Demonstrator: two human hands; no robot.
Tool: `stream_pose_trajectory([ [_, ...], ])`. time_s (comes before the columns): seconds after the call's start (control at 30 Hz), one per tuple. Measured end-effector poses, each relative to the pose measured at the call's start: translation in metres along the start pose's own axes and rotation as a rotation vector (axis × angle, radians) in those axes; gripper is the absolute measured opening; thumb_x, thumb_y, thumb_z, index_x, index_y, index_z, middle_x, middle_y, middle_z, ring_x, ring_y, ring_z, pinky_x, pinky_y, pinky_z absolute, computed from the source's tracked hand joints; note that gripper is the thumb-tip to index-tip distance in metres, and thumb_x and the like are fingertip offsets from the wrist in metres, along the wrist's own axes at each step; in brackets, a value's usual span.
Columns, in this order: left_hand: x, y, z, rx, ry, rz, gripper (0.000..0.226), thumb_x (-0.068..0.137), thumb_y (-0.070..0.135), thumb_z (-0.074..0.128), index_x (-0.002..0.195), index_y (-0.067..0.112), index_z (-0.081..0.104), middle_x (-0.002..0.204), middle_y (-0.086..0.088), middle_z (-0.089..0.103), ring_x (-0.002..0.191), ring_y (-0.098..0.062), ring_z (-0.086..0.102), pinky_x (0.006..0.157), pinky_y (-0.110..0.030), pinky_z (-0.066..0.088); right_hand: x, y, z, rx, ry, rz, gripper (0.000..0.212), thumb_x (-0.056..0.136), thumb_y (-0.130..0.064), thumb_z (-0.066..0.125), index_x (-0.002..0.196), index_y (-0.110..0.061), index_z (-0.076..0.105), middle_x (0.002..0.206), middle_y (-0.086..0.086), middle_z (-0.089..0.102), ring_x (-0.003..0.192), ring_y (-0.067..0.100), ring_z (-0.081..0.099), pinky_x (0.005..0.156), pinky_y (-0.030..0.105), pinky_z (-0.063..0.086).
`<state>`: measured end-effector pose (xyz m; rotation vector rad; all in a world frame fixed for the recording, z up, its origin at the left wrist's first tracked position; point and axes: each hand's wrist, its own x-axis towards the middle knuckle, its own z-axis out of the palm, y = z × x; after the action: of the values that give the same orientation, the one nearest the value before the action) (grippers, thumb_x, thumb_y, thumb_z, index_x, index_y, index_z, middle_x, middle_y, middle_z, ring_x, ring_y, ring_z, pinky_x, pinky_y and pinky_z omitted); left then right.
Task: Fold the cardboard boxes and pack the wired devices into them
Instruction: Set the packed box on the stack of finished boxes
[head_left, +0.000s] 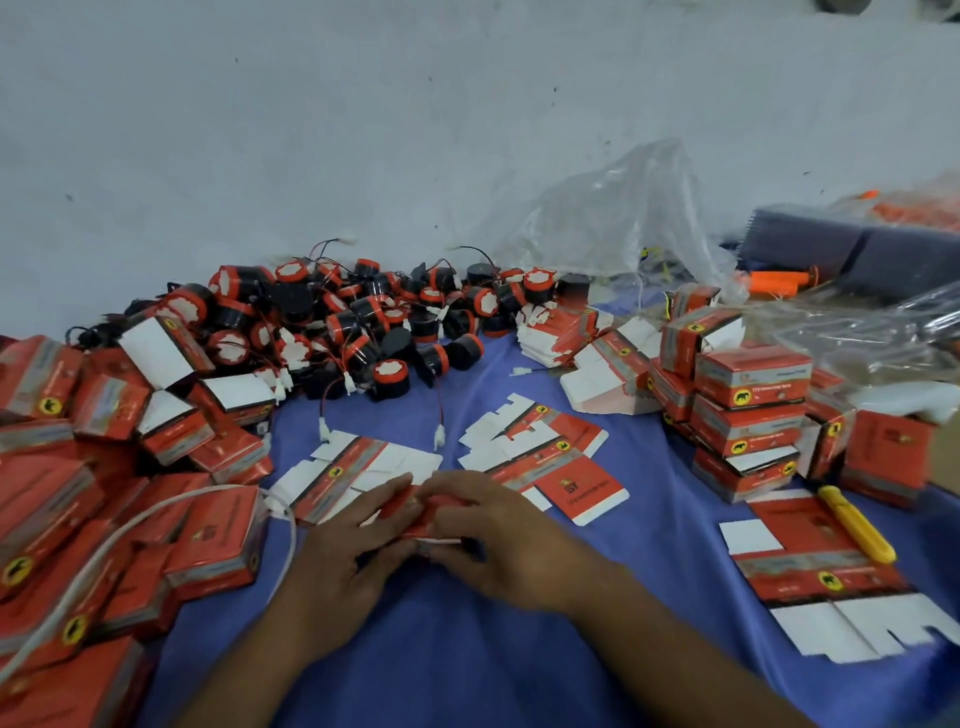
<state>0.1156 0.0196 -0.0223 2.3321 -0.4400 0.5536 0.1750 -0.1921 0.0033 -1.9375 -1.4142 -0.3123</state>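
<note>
Both my hands meet over a small red cardboard box (423, 512) low in the middle of the blue cloth (467, 649). My left hand (348, 545) grips its left side and my right hand (498, 535) grips its right side, hiding most of it. Flat unfolded red-and-white boxes (540, 457) lie just beyond my hands, with another flat box (358, 473) to their left. A heap of black-and-red round wired devices (363, 322) with white plugs fills the back centre.
Folded red boxes lie piled at the left (104, 467) and stacked at the right (748, 410). A yellow utility knife (857, 525) rests on a flat box at the right. Clear plastic bags (623, 218) and an orange tool (779, 283) sit at the back right. A white cable (156, 525) crosses the left pile.
</note>
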Motion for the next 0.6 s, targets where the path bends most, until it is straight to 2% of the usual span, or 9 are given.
stream_pose_trajectory([
  [0.1,-0.001,0.001,0.000,0.050,-0.034,0.000,0.044,0.092,0.031,0.063,0.133,0.015,0.061,0.147,0.000,0.048,0.139,-0.008,0.040,0.114,-0.013,0.025,-0.002,0.004,0.005,-0.073,0.031,-0.045,0.017,0.100,-0.011,0.062,0.093,0.001,0.072,0.121,0.013,0.064,0.113,0.026,0.058,0.096,0.041,0.045],
  [0.2,-0.001,0.001,-0.002,0.105,-0.080,0.014,0.043,0.094,0.022,0.064,0.136,0.015,0.058,0.150,-0.001,0.044,0.143,-0.016,0.036,0.118,-0.017,0.021,-0.003,0.008,0.009,-0.069,0.019,-0.076,0.017,0.101,-0.012,0.061,0.094,0.000,0.071,0.121,0.012,0.063,0.114,0.026,0.058,0.102,0.041,0.043],
  [0.3,-0.003,0.007,-0.001,0.070,-0.091,-0.004,0.042,0.096,0.023,0.058,0.138,0.015,0.056,0.153,0.004,0.039,0.144,-0.009,0.033,0.115,-0.011,0.020,-0.010,0.013,0.011,0.034,0.023,0.005,0.013,0.101,-0.016,0.063,0.105,-0.008,0.070,0.131,0.009,0.058,0.121,0.019,0.055,0.103,0.037,0.045],
  [0.37,-0.007,0.009,0.001,0.064,-0.047,-0.005,0.044,0.097,0.023,0.057,0.140,0.014,0.053,0.152,0.006,0.038,0.143,-0.002,0.030,0.114,-0.008,0.018,-0.013,0.012,0.012,0.084,0.042,0.085,0.018,0.099,-0.021,0.065,0.115,-0.014,0.070,0.138,0.006,0.055,0.125,0.017,0.055,0.101,0.037,0.047],
  [0.47,-0.009,0.005,0.002,0.041,0.031,-0.080,0.051,0.098,0.031,0.054,0.146,0.018,0.044,0.150,0.020,0.034,0.138,0.015,0.025,0.111,-0.007,0.022,-0.012,0.014,0.013,0.082,0.120,0.155,0.020,0.096,-0.022,0.070,0.113,-0.013,0.072,0.133,0.004,0.058,0.117,0.015,0.059,0.097,0.033,0.050],
  [0.53,-0.008,0.001,0.000,-0.001,0.075,-0.153,0.052,0.092,0.038,0.053,0.143,0.026,0.047,0.145,0.028,0.033,0.137,0.009,0.032,0.111,-0.017,0.032,-0.011,0.017,0.009,0.023,0.200,0.202,0.020,0.094,-0.020,0.070,0.111,-0.010,0.072,0.134,0.005,0.058,0.118,0.017,0.058,0.098,0.030,0.049],
  [0.6,-0.008,0.001,-0.003,0.008,0.079,-0.188,0.045,0.092,0.037,0.053,0.136,0.033,0.048,0.142,0.030,0.034,0.139,-0.001,0.034,0.112,-0.024,0.032,-0.013,0.021,0.003,-0.067,0.298,0.212,0.020,0.094,-0.020,0.069,0.112,-0.012,0.072,0.131,0.006,0.058,0.116,0.016,0.059,0.098,0.027,0.049],
])
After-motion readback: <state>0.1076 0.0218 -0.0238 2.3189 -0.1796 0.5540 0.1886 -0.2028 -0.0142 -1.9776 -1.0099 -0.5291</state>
